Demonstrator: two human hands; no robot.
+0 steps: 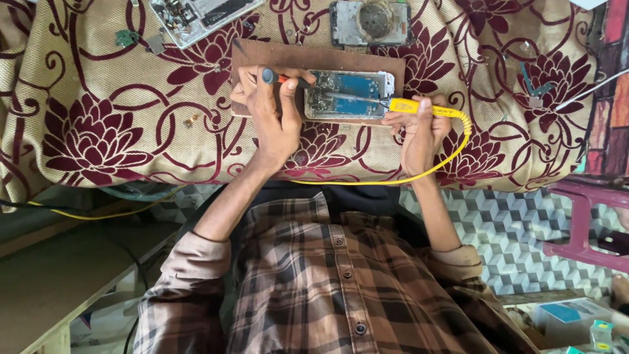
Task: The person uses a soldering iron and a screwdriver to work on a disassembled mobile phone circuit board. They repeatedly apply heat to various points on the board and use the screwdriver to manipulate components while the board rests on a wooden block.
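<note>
The opened phone [347, 95] is lying flat on a brown board [262, 56], its long axis running left to right across the view, its blue and silver insides facing up. The board is sitting on a table covered by a cream cloth with dark red flowers [98, 124].

The soldering iron [409, 106] is lying nearly level too, its yellow handle out to the right and its thin metal tip pointing left onto the phone's insides. The right hand [419, 134] is gripping that handle, fingers curled together around it, wrist bent back toward the body, forearm coming up from the checked shirt. A yellow cord [452, 157] is looping from the handle down around the wrist.

The left hand [272, 108] is resting on the board at the phone's left end, fingers closed on a small screwdriver [285, 78] with a red shaft and dark cap, its tip pointing right at the phone.

Further back, two more opened devices are lying on the cloth [196, 16] [370, 23].
</note>
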